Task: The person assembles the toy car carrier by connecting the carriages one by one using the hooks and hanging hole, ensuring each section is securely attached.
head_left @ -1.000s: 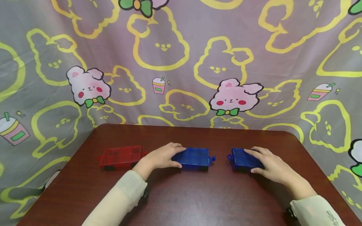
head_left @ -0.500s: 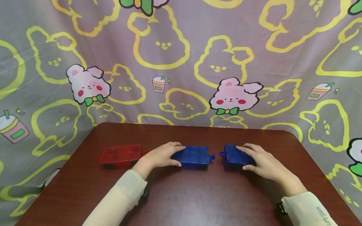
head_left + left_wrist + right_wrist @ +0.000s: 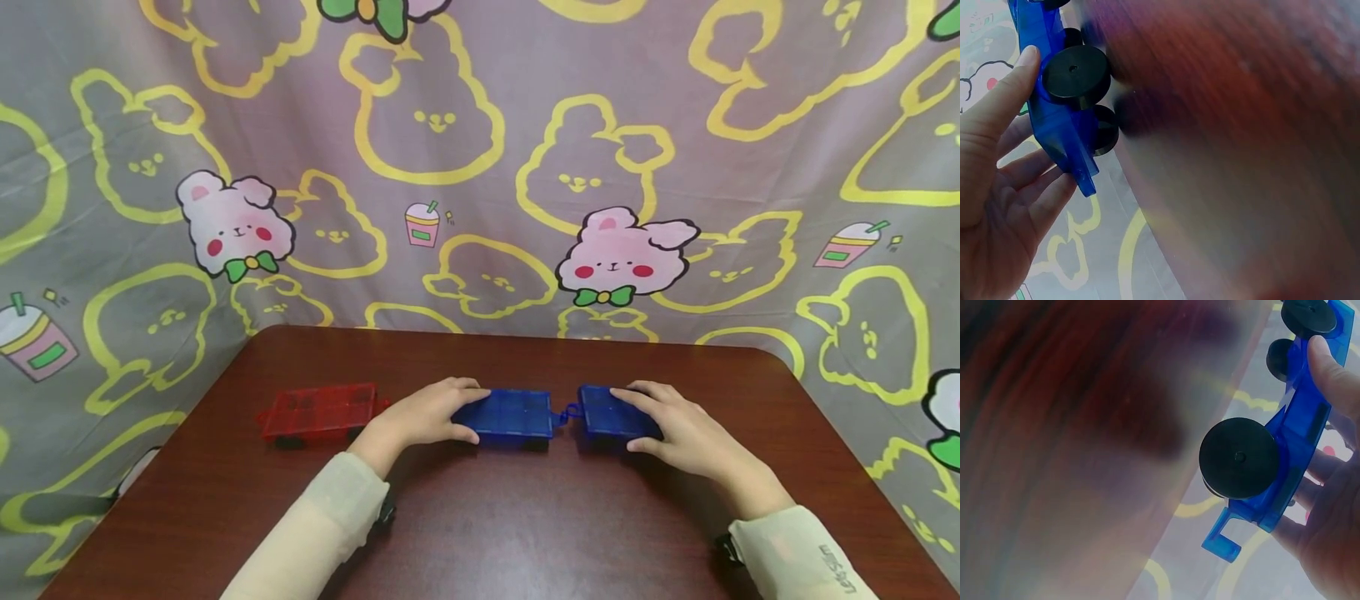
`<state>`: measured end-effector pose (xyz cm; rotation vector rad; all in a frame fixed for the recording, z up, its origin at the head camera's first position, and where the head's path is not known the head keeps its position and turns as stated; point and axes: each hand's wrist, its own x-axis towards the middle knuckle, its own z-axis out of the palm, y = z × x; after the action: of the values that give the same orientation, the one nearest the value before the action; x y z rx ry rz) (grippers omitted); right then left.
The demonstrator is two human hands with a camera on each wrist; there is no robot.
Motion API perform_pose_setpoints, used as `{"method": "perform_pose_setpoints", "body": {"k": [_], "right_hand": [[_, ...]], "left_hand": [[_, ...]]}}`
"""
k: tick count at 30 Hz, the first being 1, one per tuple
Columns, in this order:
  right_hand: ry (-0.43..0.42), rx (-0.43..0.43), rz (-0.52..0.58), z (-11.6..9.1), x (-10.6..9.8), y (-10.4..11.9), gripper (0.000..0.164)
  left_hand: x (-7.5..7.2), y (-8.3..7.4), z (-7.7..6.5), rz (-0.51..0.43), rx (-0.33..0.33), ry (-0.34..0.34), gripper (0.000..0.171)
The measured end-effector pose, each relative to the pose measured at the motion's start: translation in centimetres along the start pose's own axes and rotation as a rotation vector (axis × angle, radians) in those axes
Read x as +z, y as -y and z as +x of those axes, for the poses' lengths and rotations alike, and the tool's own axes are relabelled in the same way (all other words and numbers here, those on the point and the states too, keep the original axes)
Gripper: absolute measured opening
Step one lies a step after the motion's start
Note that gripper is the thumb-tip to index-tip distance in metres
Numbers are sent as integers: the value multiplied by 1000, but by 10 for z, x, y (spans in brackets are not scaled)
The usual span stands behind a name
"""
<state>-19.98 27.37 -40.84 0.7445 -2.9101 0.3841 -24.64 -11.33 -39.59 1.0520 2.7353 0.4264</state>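
My left hand (image 3: 431, 412) grips the left end of a translucent blue toy wagon base (image 3: 513, 412), thumb on the near side and fingers over the far side. In the left wrist view its black wheels (image 3: 1077, 76) show. A second blue wagon base (image 3: 609, 412) is held by my right hand (image 3: 678, 429) in the same way. Its ring (image 3: 573, 410) meets the first wagon's hook (image 3: 559, 418) in the head view; whether they are linked I cannot tell. An upturned hook (image 3: 1225, 542) sticks out at the second wagon's other end in the right wrist view.
Left of my left hand stands a red translucent wagon base (image 3: 322, 410) with black wheels, apart from the blue ones. Everything sits on a dark brown table (image 3: 495, 517). A patterned cloth (image 3: 480, 208) hangs behind and at both sides.
My right hand has moved left with its blue wagon, closing the gap until the ring reaches the other wagon's hook. My left hand and the red wagon have stayed in place.
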Motion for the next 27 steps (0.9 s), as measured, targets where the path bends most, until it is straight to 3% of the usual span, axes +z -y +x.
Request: {"method": "perform_pose_setpoints", "body": {"k": [27], "right_hand": [[49, -5, -11, 6, 7, 0, 72]], "left_hand": [[-1, -2, 2, 9, 5, 4, 72]]}}
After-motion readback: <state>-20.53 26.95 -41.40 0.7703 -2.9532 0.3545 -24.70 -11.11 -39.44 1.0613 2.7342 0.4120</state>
